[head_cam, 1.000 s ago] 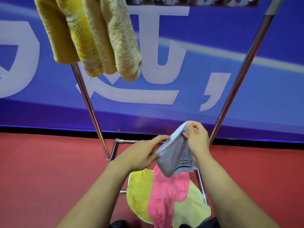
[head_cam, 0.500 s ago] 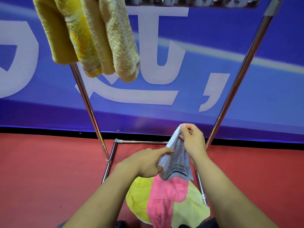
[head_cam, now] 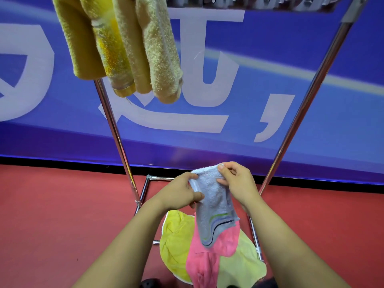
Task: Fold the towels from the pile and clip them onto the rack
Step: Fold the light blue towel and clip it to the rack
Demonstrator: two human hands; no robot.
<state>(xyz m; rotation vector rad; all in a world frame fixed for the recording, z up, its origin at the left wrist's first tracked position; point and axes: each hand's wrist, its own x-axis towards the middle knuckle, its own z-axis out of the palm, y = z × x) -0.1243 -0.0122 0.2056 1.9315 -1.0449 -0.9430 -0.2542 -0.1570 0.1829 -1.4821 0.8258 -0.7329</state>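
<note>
I hold a small grey towel (head_cam: 214, 206) with striped trim, folded narrow and hanging down, between both hands. My left hand (head_cam: 178, 193) pinches its left edge; my right hand (head_cam: 239, 179) grips its top corner. Below lies the pile: a pink towel (head_cam: 207, 256) over yellow towels (head_cam: 176, 240). The metal rack (head_cam: 116, 132) stands in front, its clip bar (head_cam: 249, 3) along the top edge. Several yellow and beige towels (head_cam: 124, 48) hang folded from the bar's left part.
The rack's right leg (head_cam: 301, 111) slants down to the base bars (head_cam: 254, 235) beside the pile. Behind it stands a blue banner (head_cam: 270, 69) with white characters. The floor (head_cam: 52, 225) is red.
My left hand went from pointing beside the towel to gripping its left edge. Both hands and the grey towel sit slightly higher and closer together.
</note>
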